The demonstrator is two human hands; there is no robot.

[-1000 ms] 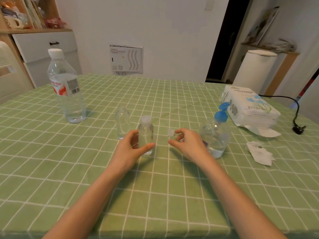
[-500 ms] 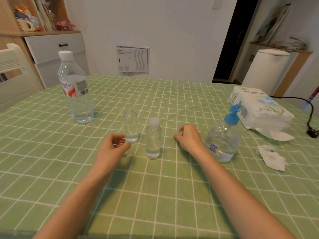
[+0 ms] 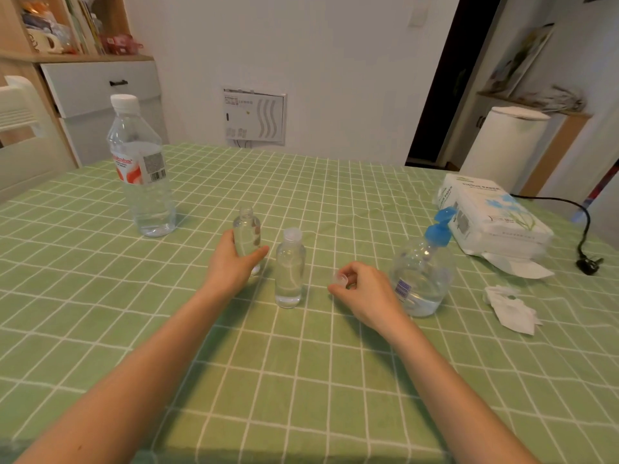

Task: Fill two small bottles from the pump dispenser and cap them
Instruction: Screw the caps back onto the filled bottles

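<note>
- Taking the capped bottle [image 3: 289, 269] as the middle of the dial: it stands upright on the green checked cloth [image 3: 301, 380] with clear liquid inside, and no hand touches it.
- Right hand [image 3: 365, 293], at 3 o'clock: the fingers are curled, and thumb and fingertips pinch a small clear cap [image 3: 339, 279] low over the cloth, between the capped bottle and the dispenser.
- Dispenser [image 3: 422, 276], farther out at 3 o'clock: it is upright with a blue pump head and is partly full, just beside the right hand.
- Left hand [image 3: 234, 262], at 9 o'clock: it grips the lower body of the open bottle [image 3: 247, 232], thumb in front and fingers behind.
- The open bottle is upright with a bare neck, near the capped one but apart from it. I cannot tell whether its base rests on the cloth.
- Crumpled tissue [image 3: 510, 308], far out at 3 o'clock.
- Tissue pack [image 3: 492, 216], at 2 o'clock behind the dispenser.
- Water bottle [image 3: 142, 169], at 10 o'clock: it is capped and well apart from the rest.
</note>
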